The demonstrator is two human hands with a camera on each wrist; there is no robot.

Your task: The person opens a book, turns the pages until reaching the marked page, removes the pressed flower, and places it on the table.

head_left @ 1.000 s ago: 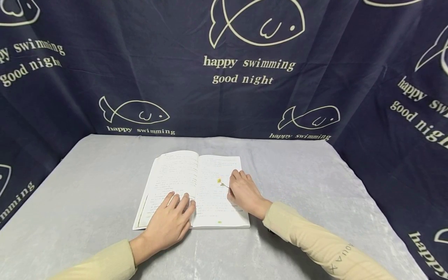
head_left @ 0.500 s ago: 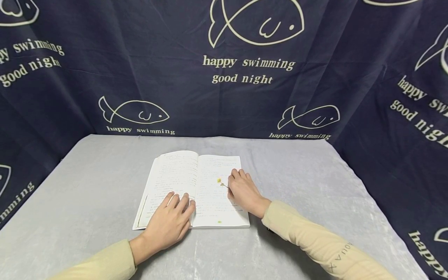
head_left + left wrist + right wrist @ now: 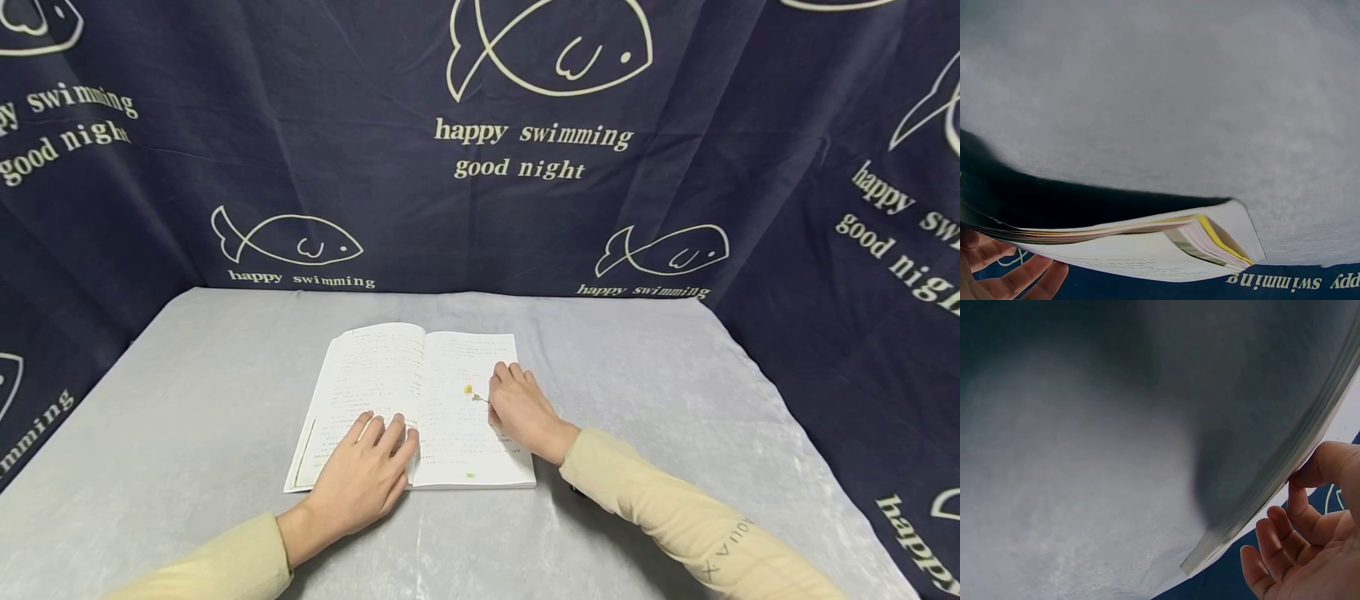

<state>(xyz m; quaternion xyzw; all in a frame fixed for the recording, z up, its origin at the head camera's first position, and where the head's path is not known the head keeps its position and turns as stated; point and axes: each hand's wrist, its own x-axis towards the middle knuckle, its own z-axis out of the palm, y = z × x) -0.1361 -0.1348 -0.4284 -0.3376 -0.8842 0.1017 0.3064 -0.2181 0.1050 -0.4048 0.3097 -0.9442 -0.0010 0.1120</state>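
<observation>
An open book (image 3: 377,360) with printed white pages lies in the head view. My left hand (image 3: 358,472) rests on its left page near the spine, fingers spread and relaxed. Over the right page, my right hand (image 3: 522,414) pinches the thin stem of a small yellow flower (image 3: 468,390). The blossom points left, toward the spine, while the stem's end is hidden by the fingers. From the right wrist, that hand (image 3: 1310,528) shows thumb and index fingertip meeting right at the edge of the book (image 3: 1254,500). The left wrist view has the left hand's fingers (image 3: 1013,282) beside the page edges.
A grey cloth (image 3: 645,375) covers the table under the book. Dark blue curtains (image 3: 480,242) printed with fish and lettering hang behind it and along both sides. A small green mark (image 3: 471,476) is at the foot of the right page.
The flower has shifted very slightly left and toward the person, and the right hand has edged a little left. My left hand stays in place on the book.
</observation>
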